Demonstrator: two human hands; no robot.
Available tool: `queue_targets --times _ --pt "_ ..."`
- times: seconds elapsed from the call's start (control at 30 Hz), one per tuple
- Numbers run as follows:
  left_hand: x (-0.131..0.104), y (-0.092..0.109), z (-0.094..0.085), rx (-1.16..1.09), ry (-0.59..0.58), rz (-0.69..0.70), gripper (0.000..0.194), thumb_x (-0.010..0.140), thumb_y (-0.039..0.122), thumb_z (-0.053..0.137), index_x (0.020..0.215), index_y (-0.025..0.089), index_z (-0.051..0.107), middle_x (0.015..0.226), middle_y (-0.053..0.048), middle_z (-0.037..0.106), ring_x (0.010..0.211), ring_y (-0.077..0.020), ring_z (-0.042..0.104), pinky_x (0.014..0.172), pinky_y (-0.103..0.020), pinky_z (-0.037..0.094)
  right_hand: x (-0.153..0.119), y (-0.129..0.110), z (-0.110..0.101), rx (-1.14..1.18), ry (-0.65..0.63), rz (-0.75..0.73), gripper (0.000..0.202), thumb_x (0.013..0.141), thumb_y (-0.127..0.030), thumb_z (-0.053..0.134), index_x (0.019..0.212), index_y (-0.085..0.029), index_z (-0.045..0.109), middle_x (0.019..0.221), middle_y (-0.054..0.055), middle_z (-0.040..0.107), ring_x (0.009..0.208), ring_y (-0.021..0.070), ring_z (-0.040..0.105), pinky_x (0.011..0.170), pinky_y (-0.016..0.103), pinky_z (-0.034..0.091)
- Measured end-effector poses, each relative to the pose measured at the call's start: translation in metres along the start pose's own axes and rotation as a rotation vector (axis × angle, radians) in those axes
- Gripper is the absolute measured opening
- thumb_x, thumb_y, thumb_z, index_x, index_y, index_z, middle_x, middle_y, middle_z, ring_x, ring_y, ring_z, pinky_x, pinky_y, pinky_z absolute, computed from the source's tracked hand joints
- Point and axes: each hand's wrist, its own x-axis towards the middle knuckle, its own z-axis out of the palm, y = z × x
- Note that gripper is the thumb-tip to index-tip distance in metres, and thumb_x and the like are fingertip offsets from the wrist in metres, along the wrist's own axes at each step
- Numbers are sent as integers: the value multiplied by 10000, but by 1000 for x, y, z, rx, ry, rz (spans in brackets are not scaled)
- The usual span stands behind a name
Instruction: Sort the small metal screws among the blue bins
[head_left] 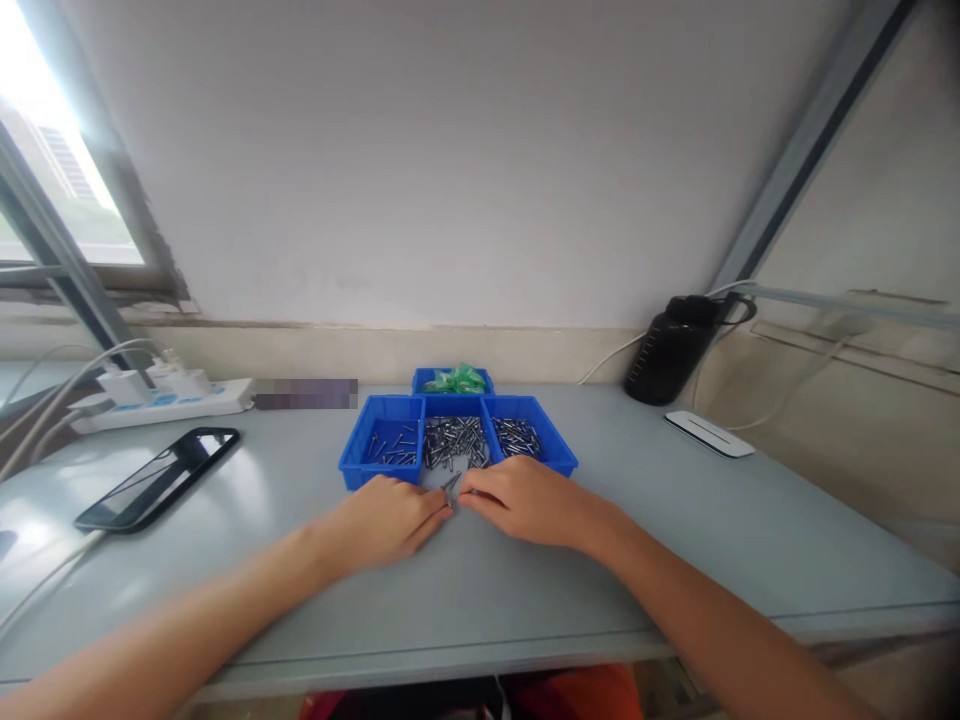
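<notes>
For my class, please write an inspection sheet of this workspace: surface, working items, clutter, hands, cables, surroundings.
Surface: grey tabletop, reflecting light at left.
Working items: left blue bin with scattered screw-like pieces; right blue bin, more densely filled; a pile of metal pieces between them; back blue bin holding green items.
Clutter: phone and power strip at left; black bottle and flat white device at right.
Hands: left hand and right hand meet near small metal pieces; grip unclear.
Cables: phone cable; others around power strip and bottle.
Surroundings: pale wall, window at left.
</notes>
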Motion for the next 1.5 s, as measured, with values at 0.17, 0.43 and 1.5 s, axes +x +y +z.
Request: queue_targets --times 0.17,0.43,1.5 --pt "0 0 1 -40 46 24 364 940 314 262 767 163 544 616 -25 612 547 -153 600 502 -241 381 0 -2 -3 23 6 -9 265 922 -290 351 910 -195 598 784 18 668 719 151 594 631 243 345" --pt "-1 -1 -2 0 172 2 365 943 311 260 722 168 513 575 2 553 502 -113 537 499 -222 358 1 5 3 -12 -25 -11 299 929 -288 328 861 -189 603 783 20 664 700 148 592 626 244 361" --pt "1 0 0 74 34 -18 340 950 311 224 826 167 507 562 -2 562 491 -133 555 466 -230 326 -3 0 -4 5 75 -34 250 926 -295 352 861 -188 568 700 -1 626 638 127 556 587 231 306"
